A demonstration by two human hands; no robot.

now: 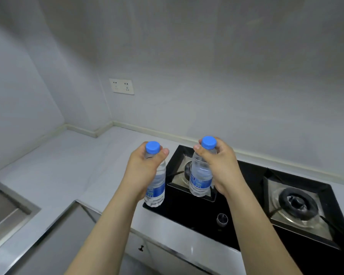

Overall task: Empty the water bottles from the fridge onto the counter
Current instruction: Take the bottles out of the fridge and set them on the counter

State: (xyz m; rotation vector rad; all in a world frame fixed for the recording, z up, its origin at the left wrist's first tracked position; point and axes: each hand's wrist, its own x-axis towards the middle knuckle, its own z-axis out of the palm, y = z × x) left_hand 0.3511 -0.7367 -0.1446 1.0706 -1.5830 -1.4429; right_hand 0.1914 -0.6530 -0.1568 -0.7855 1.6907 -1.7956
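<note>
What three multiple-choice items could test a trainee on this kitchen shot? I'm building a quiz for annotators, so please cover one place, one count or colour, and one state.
1. Where is the bottle in the right hand?
A. Over the sink
B. Over the stove's left burner
C. Beside the wall socket

2. What colour are the two bottle caps?
A. Blue
B. Red
C. White

3. How is the left hand engaged?
A. Flat on the counter
B. Hanging idle
C. Gripping a bottle near its neck

Answers:
1. B: the right bottle shows in front of the left burner of the black stove.
2. A: the left cap and the right cap are both blue.
3. C: its fingers curl round the left bottle just under the cap.
</note>
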